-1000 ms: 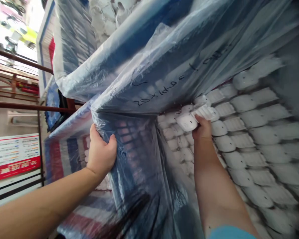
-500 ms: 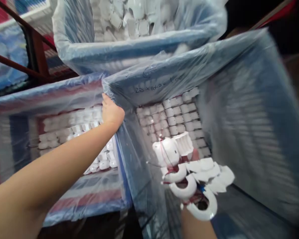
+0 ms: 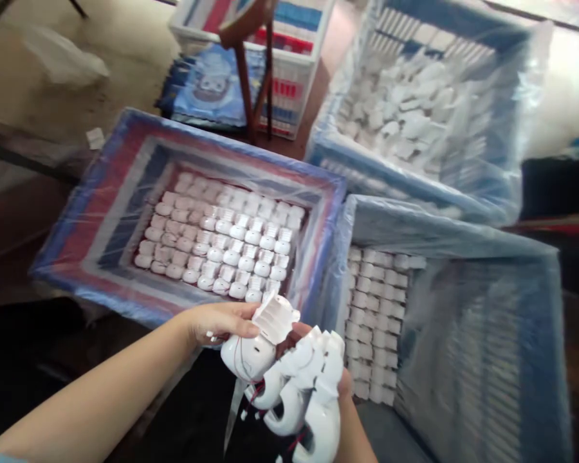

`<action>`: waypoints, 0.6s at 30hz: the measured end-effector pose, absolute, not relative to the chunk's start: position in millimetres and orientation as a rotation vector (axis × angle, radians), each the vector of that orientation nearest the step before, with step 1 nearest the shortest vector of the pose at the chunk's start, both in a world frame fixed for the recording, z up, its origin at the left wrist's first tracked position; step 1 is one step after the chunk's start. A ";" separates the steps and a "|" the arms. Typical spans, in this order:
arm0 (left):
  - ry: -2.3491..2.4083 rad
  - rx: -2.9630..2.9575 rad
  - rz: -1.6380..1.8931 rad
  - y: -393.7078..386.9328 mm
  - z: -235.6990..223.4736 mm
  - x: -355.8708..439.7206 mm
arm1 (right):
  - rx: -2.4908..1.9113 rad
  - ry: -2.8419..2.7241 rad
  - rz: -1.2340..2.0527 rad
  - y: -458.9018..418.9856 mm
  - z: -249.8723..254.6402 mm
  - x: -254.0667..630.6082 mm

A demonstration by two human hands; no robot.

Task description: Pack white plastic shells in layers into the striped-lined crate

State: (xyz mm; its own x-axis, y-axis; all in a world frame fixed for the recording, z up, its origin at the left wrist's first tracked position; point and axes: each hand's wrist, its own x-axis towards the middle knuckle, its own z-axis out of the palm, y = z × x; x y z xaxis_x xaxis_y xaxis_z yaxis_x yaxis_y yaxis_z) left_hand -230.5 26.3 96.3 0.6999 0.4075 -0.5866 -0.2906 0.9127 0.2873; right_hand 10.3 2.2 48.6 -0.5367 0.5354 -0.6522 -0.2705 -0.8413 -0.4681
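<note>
Closest to me, my right hand [image 3: 343, 386] is clenched around a cluster of white plastic housings [image 3: 303, 392], curved shells bunched together with thin red wires trailing between them. My left hand [image 3: 217, 321] pinches the topmost piece [image 3: 275, 318], a ribbed white part, between thumb and fingers, just above a rounded shell [image 3: 248, 357]. I judge this to be the separating step: one unit is being picked off the bunch. The next move, as I read it, calls for freeing that piece without snagging the wires, while the right hand keeps the rest steady.

Just beyond the hands stands the left crate [image 3: 101, 193], plastic-lined, with white shells laid in neat rows on its bottom. Beside it, the right crate [image 3: 463, 238] holds rows stacked along one wall. Farther off, a third crate [image 3: 347, 148] holds loose white parts in a heap.
</note>
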 end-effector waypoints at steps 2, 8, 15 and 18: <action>0.799 0.115 0.468 8.0 93.6 -265.1 | -1.038 -0.379 2.514 9.9 56.5 -25.8; 1.060 -0.030 0.726 -29.5 71.8 -334.8 | -1.076 -0.194 2.736 12.7 59.2 -118.7; 1.400 0.039 0.843 -31.2 20.4 -419.2 | -1.355 -0.142 2.645 8.9 27.6 -129.6; 1.525 0.212 0.747 -6.5 0.3 -451.6 | -1.496 -0.225 2.461 15.0 11.6 -121.5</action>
